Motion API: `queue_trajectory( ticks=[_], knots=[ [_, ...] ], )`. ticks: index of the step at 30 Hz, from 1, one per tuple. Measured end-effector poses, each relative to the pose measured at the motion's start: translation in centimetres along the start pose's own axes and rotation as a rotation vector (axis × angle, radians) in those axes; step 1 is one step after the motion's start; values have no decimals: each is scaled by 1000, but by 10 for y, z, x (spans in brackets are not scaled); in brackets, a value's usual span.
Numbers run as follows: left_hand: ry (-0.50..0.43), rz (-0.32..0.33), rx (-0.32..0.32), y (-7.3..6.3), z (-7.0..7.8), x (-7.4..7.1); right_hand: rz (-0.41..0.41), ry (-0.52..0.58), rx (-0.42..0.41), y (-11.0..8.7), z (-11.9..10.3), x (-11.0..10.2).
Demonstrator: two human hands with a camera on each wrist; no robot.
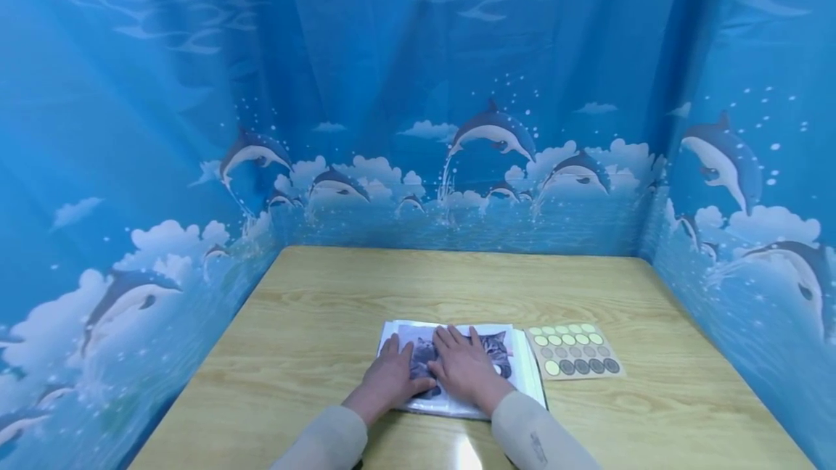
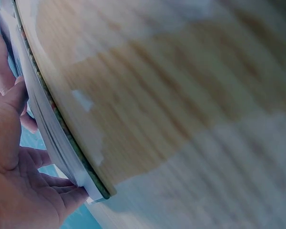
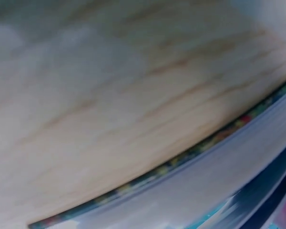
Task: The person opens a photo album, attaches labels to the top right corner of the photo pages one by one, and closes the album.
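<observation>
A photo album (image 1: 530, 361) lies open on the table, with a picture of grey cats (image 1: 496, 345) under its glossy page. My left hand (image 1: 390, 374) rests on the left part of the page, its fingers extended and thumb pointing right. On the middle of the picture lies my right hand (image 1: 466, 368), fingers spread and pointing away from me. The left wrist view shows the left hand's fingertips at the album's edge (image 2: 62, 138), above a stack of pages. In the right wrist view the patterned cover edge (image 3: 171, 164) shows, with the right hand mostly out of frame.
Right beside the album is a tan card (image 1: 607, 355) with rows of round pale yellow, tan and dark grey discs. Both lie on a wood-grain table (image 1: 313, 296). Blue curtains (image 1: 392, 56) printed with dolphins hang behind and along both sides.
</observation>
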State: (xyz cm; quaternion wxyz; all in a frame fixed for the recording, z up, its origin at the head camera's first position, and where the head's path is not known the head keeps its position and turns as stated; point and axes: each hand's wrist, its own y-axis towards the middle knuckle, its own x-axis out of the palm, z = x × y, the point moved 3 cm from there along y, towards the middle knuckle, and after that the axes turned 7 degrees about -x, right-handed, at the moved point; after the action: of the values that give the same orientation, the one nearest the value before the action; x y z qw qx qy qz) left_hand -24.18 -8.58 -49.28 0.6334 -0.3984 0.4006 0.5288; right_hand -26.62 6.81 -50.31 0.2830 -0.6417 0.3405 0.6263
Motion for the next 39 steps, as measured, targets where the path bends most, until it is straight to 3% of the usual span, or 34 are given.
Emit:
queue_trajectory(
  ticks=[9, 18, 28, 34, 39],
  knots=[
    [14, -6, -12, 2, -1, 1, -2, -7, 5, -11, 5, -3],
    [44, 30, 12, 5, -5, -2, 31, 41, 96, -22, 21, -9],
    [-9, -22, -56, 10, -22, -8, 47, 62, 134, -32, 30, -15],
    [-18, -29, -49, 10, -20, -13, 45, 98, 185, -43, 36, -25],
    [-15, 16, -26, 13, -14, -22, 72, 111, 217, -52, 45, -32]
  ],
)
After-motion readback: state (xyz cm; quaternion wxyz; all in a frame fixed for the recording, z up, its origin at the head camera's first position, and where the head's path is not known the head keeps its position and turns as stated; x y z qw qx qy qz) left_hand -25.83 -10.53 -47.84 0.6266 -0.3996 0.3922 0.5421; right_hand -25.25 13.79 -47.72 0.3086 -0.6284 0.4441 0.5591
